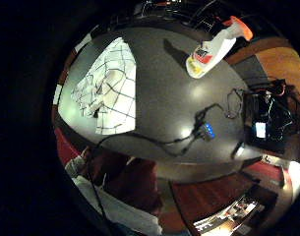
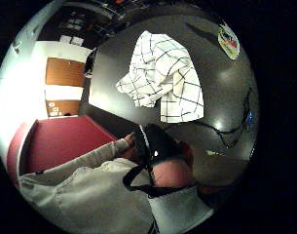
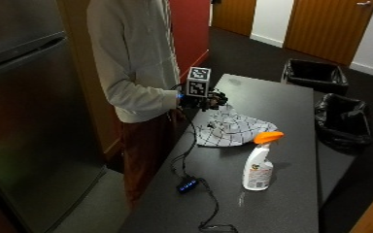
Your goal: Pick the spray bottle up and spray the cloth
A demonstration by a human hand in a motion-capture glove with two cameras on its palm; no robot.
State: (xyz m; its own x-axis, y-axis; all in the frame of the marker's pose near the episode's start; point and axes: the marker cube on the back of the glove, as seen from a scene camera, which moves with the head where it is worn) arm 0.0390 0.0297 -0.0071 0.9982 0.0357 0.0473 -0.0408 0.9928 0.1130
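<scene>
So the spray bottle [image 3: 259,162] stands upright toward the lower right of the outside view, orange trigger on top, alone on the dark table [image 3: 283,109] and well apart from the gloved right hand [image 3: 202,99]. That hand hovers above the table's near edge at centre frame, close to the person's body, holding nothing; whether its fingers are spread or curled cannot be told from here. Just below it the checked cloth [image 3: 228,128] lies rumpled and spread, a ready target between hand and bottle. Both palm views look down from height, cloth and bottle small on the tabletop, so the reach looks not yet begun. A black cable [image 3: 185,160] trails along the table's near edge.
</scene>
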